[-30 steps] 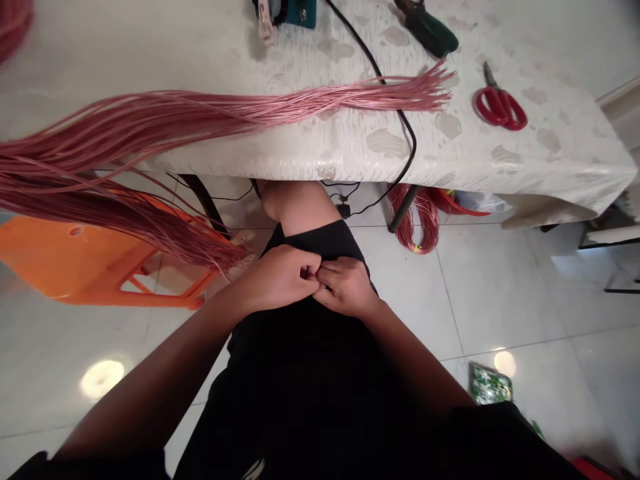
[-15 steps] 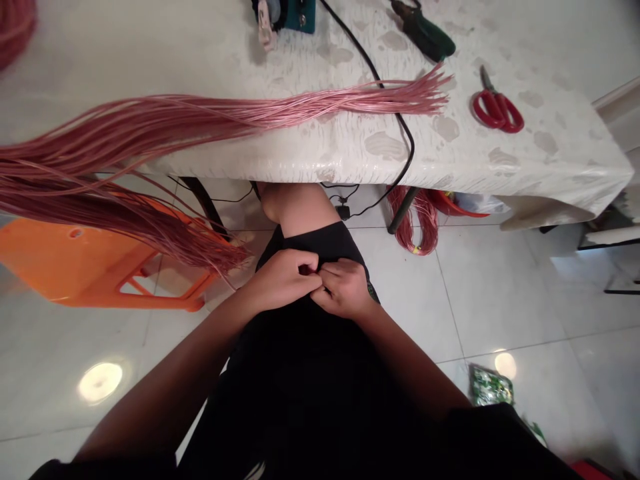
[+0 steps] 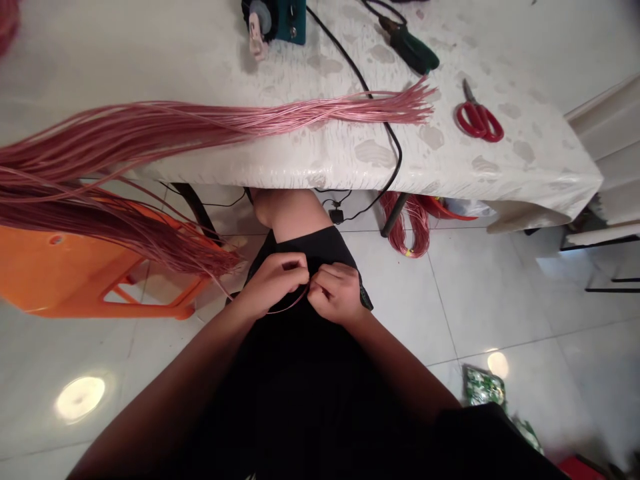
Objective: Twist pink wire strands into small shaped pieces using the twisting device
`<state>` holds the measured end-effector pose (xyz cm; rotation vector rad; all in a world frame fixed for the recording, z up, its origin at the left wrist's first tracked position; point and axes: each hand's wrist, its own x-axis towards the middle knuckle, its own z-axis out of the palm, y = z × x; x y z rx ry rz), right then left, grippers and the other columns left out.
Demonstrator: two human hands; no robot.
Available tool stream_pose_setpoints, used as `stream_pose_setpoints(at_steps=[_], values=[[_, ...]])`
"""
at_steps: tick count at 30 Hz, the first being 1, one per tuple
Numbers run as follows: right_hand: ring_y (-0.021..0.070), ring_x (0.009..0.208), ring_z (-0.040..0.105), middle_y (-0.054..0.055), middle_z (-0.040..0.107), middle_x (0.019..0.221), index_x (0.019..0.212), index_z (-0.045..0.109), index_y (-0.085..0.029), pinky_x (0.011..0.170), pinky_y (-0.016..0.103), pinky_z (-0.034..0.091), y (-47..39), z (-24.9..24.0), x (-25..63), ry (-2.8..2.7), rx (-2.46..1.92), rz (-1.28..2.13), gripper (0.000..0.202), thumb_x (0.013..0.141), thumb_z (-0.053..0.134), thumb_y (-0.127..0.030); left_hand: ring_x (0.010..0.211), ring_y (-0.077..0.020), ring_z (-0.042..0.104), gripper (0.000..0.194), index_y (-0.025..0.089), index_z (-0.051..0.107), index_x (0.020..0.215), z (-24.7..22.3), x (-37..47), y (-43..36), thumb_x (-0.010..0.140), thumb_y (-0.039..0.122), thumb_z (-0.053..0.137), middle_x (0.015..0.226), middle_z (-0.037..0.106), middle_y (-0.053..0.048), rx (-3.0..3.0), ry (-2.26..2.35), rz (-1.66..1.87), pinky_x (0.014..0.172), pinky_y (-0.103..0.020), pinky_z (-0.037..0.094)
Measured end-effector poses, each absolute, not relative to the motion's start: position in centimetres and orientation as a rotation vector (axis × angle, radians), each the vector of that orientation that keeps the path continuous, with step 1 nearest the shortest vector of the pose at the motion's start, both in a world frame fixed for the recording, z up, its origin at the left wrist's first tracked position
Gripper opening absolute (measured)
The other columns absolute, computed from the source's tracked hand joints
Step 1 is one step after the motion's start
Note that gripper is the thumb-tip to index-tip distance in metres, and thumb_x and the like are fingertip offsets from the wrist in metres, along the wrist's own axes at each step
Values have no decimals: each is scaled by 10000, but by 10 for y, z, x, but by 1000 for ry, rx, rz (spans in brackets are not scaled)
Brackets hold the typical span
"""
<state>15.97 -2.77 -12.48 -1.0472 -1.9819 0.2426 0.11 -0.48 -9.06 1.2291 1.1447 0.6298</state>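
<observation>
Over my lap, my left hand (image 3: 280, 280) is closed in a pinch on a thin pink wire (image 3: 293, 305). The wire curves below that hand and runs up to the fingertips. Close on its right, my right hand (image 3: 336, 292) is closed too, its fingertips at the same wire end; the exact grip is hidden by the fingers. A long bundle of pink wires (image 3: 200, 123) lies along the table's front edge, its cut ends fanned out to the right. Part of the bundle (image 3: 150, 233) hangs off the edge over an orange plastic stool.
Red-handled scissors (image 3: 479, 120) and a green-handled tool (image 3: 410, 47) lie on the table (image 3: 440, 160). A black cord (image 3: 345, 57) crosses it near a teal device (image 3: 293, 23). The orange stool (image 3: 65, 273) stands left. Beneath the table hangs a coil of pink wire (image 3: 410, 230).
My hands have drawn slightly apart at the fingertips, and a curved length of wire now shows under my left hand. The whole view has shifted a little.
</observation>
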Motion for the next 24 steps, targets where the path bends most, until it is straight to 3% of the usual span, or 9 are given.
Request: stream_pose_setpoints(at_steps=[8, 12, 16, 19, 24], values=[[115, 527, 480, -13, 508, 578, 568, 487, -203, 534, 260, 381, -32, -111, 161, -1579, -1189, 754, 256, 803, 443, -112, 547, -87, 331, 181, 167, 462, 562, -91, -25, -3, 703, 120, 566, 560, 351, 44, 907, 1034, 910, 542, -254, 254], [120, 538, 506, -9, 540, 588, 581, 510, -202, 547, 265, 402, -31, -108, 161, -1621, -1163, 765, 251, 809, 451, -117, 580, -105, 391, 142, 181, 537, 619, -79, -29, -6, 751, 170, 590, 581, 427, 41, 1177, 1247, 834, 573, -260, 295], [119, 533, 500, -14, 543, 583, 588, 524, -204, 546, 265, 399, -31, -107, 162, -1638, -1183, 757, 254, 825, 466, -134, 703, -126, 513, 57, 193, 633, 801, -67, -16, -12, 815, 238, 603, 751, 591, 27, 1446, 1320, 653, 652, -252, 378], [119, 540, 505, -14, 549, 593, 601, 534, -204, 552, 268, 398, -31, -107, 164, -1634, -1188, 770, 254, 842, 473, -152, 718, -129, 527, 123, 196, 670, 903, -64, -8, -16, 838, 282, 610, 801, 621, 22, 1507, 1279, 628, 643, -243, 389], [118, 564, 477, -18, 519, 624, 661, 541, -201, 564, 274, 385, -29, -108, 167, -1663, -1112, 794, 220, 875, 495, -177, 693, -121, 537, 191, 191, 687, 857, -67, -6, -20, 906, 331, 567, 789, 652, 23, 1586, 1308, 625, 640, -243, 387]])
